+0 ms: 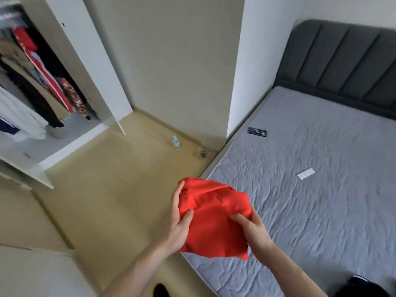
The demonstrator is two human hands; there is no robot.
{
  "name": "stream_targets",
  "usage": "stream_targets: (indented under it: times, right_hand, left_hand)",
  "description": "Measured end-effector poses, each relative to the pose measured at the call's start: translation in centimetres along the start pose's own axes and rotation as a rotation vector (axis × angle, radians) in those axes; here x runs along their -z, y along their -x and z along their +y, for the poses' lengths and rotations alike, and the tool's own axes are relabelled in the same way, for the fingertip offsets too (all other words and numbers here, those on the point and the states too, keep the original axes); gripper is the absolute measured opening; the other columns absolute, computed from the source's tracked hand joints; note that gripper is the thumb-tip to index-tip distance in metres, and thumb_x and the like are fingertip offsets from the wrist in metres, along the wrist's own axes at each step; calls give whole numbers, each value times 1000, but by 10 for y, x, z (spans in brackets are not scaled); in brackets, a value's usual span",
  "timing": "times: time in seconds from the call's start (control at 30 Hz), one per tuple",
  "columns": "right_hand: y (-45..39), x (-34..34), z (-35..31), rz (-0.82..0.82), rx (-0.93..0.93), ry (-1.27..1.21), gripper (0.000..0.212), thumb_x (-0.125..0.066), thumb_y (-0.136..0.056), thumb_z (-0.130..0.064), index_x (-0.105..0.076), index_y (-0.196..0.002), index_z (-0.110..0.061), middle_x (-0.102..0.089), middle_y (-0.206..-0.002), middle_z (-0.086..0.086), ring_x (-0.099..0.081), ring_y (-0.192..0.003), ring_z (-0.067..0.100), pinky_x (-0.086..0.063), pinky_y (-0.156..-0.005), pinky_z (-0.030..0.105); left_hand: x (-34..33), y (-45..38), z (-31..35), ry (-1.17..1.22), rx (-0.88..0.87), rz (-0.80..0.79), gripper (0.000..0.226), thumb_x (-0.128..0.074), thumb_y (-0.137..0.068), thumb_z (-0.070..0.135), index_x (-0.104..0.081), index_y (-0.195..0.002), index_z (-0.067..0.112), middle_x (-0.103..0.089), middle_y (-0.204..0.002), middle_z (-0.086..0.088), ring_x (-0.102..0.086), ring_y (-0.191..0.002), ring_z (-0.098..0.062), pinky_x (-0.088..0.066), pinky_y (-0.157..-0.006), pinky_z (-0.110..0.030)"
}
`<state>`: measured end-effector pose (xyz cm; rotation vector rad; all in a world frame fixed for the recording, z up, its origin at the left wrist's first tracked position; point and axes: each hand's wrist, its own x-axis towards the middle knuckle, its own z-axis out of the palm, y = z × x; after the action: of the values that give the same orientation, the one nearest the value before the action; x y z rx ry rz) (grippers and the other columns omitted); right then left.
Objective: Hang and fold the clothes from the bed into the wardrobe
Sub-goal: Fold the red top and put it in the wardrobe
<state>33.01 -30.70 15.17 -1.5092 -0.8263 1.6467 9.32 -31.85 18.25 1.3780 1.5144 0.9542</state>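
A folded red garment [214, 219] is held up over the near left edge of the bed [310, 189]. My left hand [177, 224] grips its left side, thumb on top and fingers along the far edge. My right hand [255, 230] grips its right side, thumb pressed on top and fingers hidden underneath. The open wardrobe [70, 67] stands at the upper left, with several hanging clothes [42, 82] inside, among them red, black, beige and floral pieces.
A dark phone [257, 132] and a small white card [305, 173] lie on the grey mattress. A plastic bottle [176, 142] stands on the wooden floor by the wall. A dark garment [360, 286] shows at the bottom right corner. A grey headboard [342, 67] is at the far right.
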Motion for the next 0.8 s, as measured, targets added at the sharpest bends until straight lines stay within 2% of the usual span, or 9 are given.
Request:
stream_targets:
  times: [0.07,0.17,0.27,0.37,0.47,0.63,0.8]
  right_hand:
    - [-10,-39,-13,-26,19,18,54,-79,-66,-34,-67,-118,-26,-79,-107,-2,-74,-100,15,-53,-82,31]
    - [-28,-107,-32,-73,59,49,55,-80,-66,-36,-67,-119,-27,-79,-105,-5,-74,-99,13,-53,-81,30]
    - [-46,-177,-51,-125,111,82,52,-81,-66,-37,-69,-116,-29,-79,-105,-5,-75,-95,10,-54,-81,31]
    - [-62,-244,-70,-158,155,111,50,-81,-65,-37,-68,-113,-31,-79,-100,-8,-74,-94,10,-55,-82,32]
    - [-78,-301,-95,-192,201,144,50,-80,-65,-38,-69,-112,-27,-79,-99,-6,-74,-95,14,-55,-81,31]
    - [-111,-386,-146,-293,274,195,53,-79,-68,-38,-68,-119,-27,-79,-101,-12,-74,-91,4,-53,-78,27]
    - [-158,-472,-197,-411,315,231,54,-79,-71,-41,-66,-122,-32,-78,-107,-13,-74,-95,5,-55,-84,30]
  left_hand:
    - [41,-8,-4,-11,-20,10,70,-53,-101,4,-32,-155,44,-39,-155,31,-38,-143,7,-29,-116,-14]
    - [109,-21,-13,-34,-31,39,62,-51,-102,3,-44,-148,44,-50,-144,34,-49,-133,7,-35,-110,-12]
    - [176,-34,-20,-36,-21,101,55,-52,-102,5,-52,-138,47,-58,-134,32,-57,-123,4,-41,-106,-17]
    - [236,-46,-24,-18,-14,155,48,-52,-101,1,-60,-130,39,-65,-127,26,-59,-119,3,-43,-107,-21]
    - [288,-61,-22,-5,-12,229,46,-52,-101,1,-61,-128,36,-66,-126,23,-61,-116,2,-44,-106,-23]
    - [367,-94,-18,28,-34,328,46,-53,-101,4,-61,-127,41,-62,-123,33,-60,-115,5,-45,-102,-21]
    - [446,-143,-17,19,-53,440,49,-54,-100,2,-62,-124,44,-63,-119,33,-61,-111,6,-44,-92,-9]
